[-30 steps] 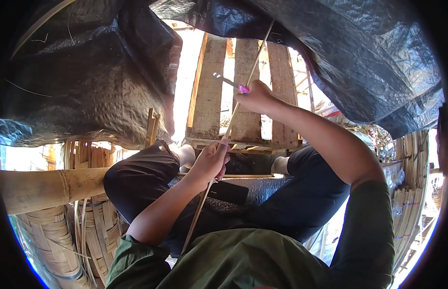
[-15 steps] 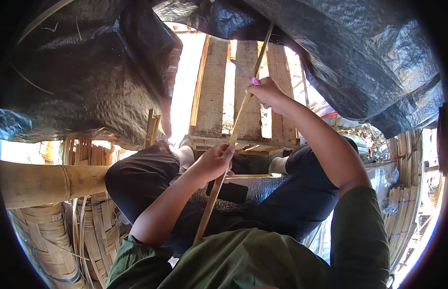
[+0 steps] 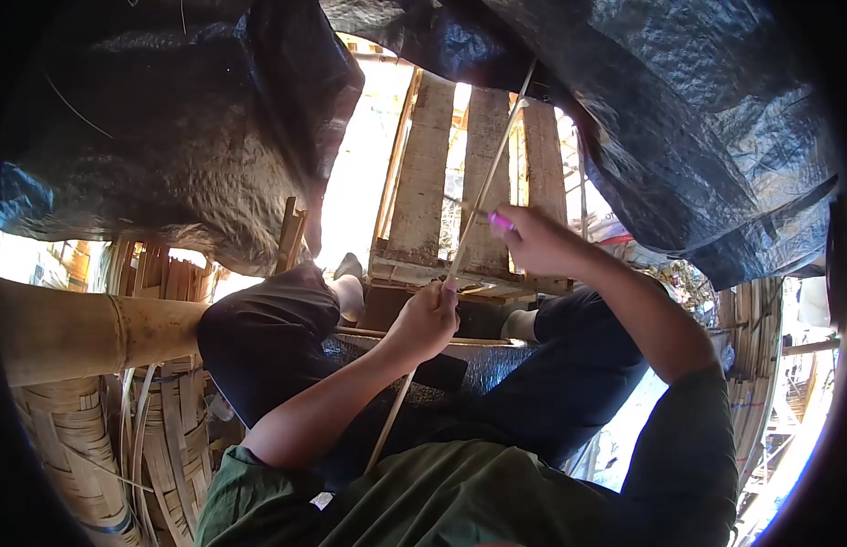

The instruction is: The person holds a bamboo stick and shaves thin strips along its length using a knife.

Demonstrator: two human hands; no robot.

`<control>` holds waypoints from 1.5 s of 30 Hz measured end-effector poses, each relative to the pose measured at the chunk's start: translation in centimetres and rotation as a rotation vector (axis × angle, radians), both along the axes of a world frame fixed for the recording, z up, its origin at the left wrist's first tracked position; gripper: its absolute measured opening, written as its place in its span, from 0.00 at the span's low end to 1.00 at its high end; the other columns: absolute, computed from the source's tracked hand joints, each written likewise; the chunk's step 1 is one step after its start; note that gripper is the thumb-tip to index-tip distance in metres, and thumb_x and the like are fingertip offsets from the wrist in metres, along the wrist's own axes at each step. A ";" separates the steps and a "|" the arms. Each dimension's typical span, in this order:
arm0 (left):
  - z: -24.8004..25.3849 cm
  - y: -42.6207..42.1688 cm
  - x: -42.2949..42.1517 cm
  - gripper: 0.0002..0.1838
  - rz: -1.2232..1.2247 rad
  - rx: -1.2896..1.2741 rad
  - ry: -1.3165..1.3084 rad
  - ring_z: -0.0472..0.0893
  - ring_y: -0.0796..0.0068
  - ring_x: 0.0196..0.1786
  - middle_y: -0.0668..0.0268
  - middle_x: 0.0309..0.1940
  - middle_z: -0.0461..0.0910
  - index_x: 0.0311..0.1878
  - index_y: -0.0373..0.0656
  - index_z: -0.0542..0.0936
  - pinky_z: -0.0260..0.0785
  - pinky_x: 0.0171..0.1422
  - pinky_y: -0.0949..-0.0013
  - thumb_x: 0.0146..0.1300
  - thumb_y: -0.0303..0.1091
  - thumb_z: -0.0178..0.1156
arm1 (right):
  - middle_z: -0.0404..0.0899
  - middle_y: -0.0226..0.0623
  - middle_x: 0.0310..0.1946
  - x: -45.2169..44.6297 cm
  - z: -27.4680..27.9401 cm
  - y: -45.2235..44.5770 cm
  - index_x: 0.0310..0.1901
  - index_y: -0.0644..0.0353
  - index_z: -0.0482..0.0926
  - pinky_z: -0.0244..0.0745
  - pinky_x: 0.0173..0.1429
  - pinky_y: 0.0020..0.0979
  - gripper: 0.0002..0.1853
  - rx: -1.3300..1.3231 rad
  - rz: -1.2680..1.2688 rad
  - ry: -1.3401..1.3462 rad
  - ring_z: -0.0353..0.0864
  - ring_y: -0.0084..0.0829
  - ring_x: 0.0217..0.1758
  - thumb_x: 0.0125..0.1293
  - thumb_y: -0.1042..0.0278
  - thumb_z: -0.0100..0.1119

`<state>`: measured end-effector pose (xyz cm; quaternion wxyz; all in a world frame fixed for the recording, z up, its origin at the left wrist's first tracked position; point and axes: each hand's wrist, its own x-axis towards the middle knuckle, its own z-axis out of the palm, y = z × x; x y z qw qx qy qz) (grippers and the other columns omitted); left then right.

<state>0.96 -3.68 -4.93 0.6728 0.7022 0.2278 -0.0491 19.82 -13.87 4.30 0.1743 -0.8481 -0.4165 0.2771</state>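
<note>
A long, thin bamboo strip (image 3: 486, 194) runs slantwise from beneath the dark sheet down to my lap. My left hand (image 3: 427, 321) is closed round it near its middle. To the right of the strip, my right hand (image 3: 530, 240) is closed on a pink-handled knife, whose pink handle (image 3: 502, 221) shows at the fingers. The blade is too blurred to make out. A gap separates my right hand from the strip.
A slatted wooden pallet (image 3: 422, 173) stands ahead of my feet. Dark plastic sheeting (image 3: 177, 137) hangs on both sides. A thick bamboo pole (image 3: 95, 330) lies at the left, above woven baskets (image 3: 68, 428). A black phone (image 3: 441, 372) lies between my legs.
My right hand has come off the strip and moved down and toward me with the knife. My left hand still grips the strip, which now shows its narrow side. The view has shifted slightly.
</note>
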 end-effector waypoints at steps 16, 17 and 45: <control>2.1 1.5 2.3 0.28 0.146 -0.869 0.394 0.69 0.77 0.14 0.70 0.23 0.72 0.31 0.51 0.67 0.48 0.14 0.78 0.73 0.65 0.32 | 0.73 0.46 0.21 -1.2 -0.5 2.4 0.28 0.68 0.74 0.68 0.32 0.41 0.24 -0.030 -0.032 0.185 0.74 0.38 0.22 0.71 0.51 0.52; 3.0 1.8 2.3 0.27 0.120 -0.913 0.407 0.72 0.75 0.17 0.70 0.23 0.71 0.32 0.51 0.67 0.50 0.14 0.78 0.72 0.64 0.34 | 0.73 0.46 0.20 -1.0 -0.8 2.4 0.28 0.68 0.75 0.68 0.32 0.41 0.23 -0.010 -0.025 0.164 0.73 0.37 0.23 0.69 0.52 0.55; 4.5 2.3 1.4 0.30 0.013 -0.814 0.469 0.77 0.71 0.15 0.63 0.21 0.77 0.32 0.46 0.68 0.51 0.13 0.76 0.72 0.64 0.35 | 0.71 0.35 0.15 -0.1 -2.1 2.5 0.22 0.65 0.72 0.65 0.26 0.38 0.17 -0.037 -0.250 0.234 0.70 0.25 0.19 0.60 0.60 0.59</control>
